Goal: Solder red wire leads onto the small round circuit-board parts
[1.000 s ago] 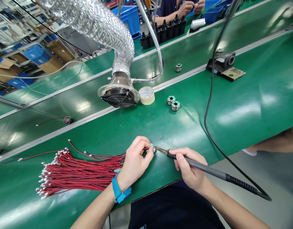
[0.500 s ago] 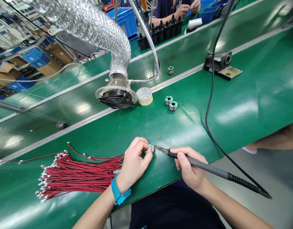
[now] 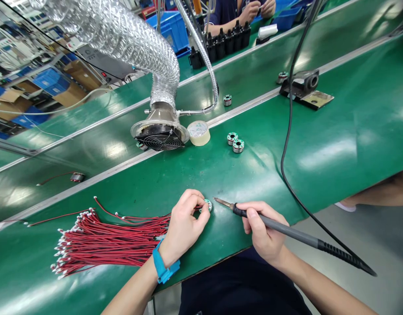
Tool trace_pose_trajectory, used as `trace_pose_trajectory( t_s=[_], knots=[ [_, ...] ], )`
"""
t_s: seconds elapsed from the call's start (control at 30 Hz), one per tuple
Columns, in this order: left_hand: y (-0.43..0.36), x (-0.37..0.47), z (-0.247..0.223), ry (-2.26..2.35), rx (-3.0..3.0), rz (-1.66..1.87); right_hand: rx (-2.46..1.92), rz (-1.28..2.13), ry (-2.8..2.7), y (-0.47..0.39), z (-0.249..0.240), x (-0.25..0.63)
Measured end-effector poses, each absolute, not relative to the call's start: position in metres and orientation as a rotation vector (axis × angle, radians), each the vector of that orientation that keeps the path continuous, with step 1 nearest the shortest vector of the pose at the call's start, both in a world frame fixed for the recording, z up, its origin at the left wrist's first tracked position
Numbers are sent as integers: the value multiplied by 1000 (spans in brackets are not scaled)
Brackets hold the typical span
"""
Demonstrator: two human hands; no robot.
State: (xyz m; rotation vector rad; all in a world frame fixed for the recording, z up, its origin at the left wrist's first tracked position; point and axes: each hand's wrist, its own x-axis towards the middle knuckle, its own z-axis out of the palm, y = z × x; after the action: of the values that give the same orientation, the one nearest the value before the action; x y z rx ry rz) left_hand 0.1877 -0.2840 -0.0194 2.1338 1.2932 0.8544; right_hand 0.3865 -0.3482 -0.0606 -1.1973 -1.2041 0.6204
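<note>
My left hand (image 3: 186, 218), with a blue band at the wrist, pinches a red wire whose end lies at a small round green-topped part (image 3: 208, 205); the fingers partly hide both. My right hand (image 3: 265, 229) is closed around the grey handle of a soldering iron (image 3: 287, 232). Its metal tip points left, slightly apart from the round part. A bundle of red wires (image 3: 119, 240) with white connectors lies left of my left hand. Two more round parts (image 3: 238, 146) sit together on the green mat (image 3: 260, 175).
A fan (image 3: 162, 136) on a silver duct (image 3: 165, 65) hangs beside a tape roll (image 3: 199, 133). The iron's cable (image 3: 283, 157) loops at right near a metal stand (image 3: 305, 87). Round parts (image 3: 227, 100) lie on the far strip. Across it are a person's hands (image 3: 259, 11).
The iron's tip has moved slightly right, away from the round part, with my right hand. Round parts on the far strip have shifted left. My left hand is nearly still.
</note>
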Motion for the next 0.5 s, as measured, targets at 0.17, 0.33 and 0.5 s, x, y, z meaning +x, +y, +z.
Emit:
trace_pose_trajectory(
  t_s=[0.17, 0.33, 0.5],
  knots=[
    [-284, 187, -18, 1301, 2133, 821, -1187, 625, -1209, -340, -54, 393],
    [-282, 182, -14, 1343, 2230, 717, -1187, 509, -1192, -321, -51, 409],
    [-275, 171, -6, 1314, 2500, 298, -1221, 384, -1313, -281, -38, 433]
  ],
)
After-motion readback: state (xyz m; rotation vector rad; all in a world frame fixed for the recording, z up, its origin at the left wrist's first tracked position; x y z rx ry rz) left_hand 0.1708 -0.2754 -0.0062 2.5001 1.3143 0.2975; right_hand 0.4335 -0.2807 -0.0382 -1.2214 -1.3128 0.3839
